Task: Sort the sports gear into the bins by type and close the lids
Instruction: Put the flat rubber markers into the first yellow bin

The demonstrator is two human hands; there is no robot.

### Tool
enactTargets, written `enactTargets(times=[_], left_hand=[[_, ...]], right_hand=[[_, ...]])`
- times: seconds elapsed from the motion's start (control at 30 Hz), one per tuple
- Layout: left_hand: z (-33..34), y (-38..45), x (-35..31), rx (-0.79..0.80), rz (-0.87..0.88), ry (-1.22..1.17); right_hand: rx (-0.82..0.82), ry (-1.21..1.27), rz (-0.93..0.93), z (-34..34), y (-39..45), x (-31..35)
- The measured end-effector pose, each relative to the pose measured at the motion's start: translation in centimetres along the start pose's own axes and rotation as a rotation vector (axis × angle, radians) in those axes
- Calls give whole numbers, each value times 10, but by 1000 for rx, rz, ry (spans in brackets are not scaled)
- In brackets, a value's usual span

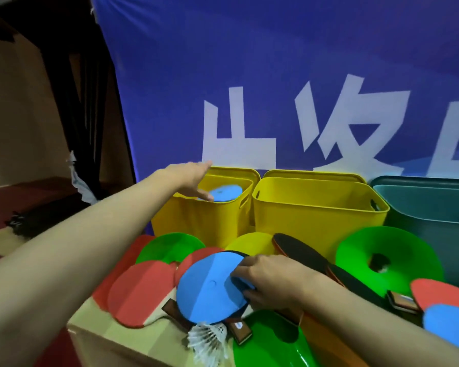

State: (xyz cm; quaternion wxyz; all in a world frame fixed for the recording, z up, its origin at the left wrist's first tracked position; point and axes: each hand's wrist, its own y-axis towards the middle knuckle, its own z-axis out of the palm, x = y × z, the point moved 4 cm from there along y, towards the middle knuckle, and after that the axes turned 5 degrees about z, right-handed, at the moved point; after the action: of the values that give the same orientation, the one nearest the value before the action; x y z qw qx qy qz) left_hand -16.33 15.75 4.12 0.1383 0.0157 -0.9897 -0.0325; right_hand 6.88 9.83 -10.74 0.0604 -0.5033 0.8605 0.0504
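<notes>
My left hand (194,178) hovers open over the left yellow bin (202,218), just above a blurred blue paddle (224,193) inside it. My right hand (265,279) grips the right edge of another blue-faced table tennis paddle (207,287) lying on the pile at the front. Around it lie red paddles (141,290), black paddles (302,251), green cones (390,260), a yellow cone (249,243) and a white shuttlecock (210,340). A second yellow bin (318,215) and a teal bin (435,207) stand to the right.
The gear lies on a cardboard box (122,337). Yellow lids (313,174) lean behind the yellow bins against a blue banner (276,75). More red and blue paddles (445,316) sit at the right edge. Red carpet (0,197) lies to the left.
</notes>
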Motion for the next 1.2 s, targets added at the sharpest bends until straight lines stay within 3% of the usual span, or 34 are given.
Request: enactTargets(times=[0.13,0.3,0.47,0.63,0.9,1.07,1.2], left_hand=[[9,-21,-11,-35,123,143],[44,-80,-14,38,224,190],[93,-133,-17,186,317,241],[107,-156,-13,130,339,178],[135,-173,-6,203,325,48],[135,-165,-24,125,393,56],[138,-161,-43,153,449,97]], right_hand=[[44,26,-16,4,5,3],[139,12,-9,7,8,9],[85,-45,-30,4,9,16],[61,-33,-9,11,2,20],[36,19,88,23,-1,19],[-11,102,92,25,-5,18],[-85,122,71,26,-7,19]])
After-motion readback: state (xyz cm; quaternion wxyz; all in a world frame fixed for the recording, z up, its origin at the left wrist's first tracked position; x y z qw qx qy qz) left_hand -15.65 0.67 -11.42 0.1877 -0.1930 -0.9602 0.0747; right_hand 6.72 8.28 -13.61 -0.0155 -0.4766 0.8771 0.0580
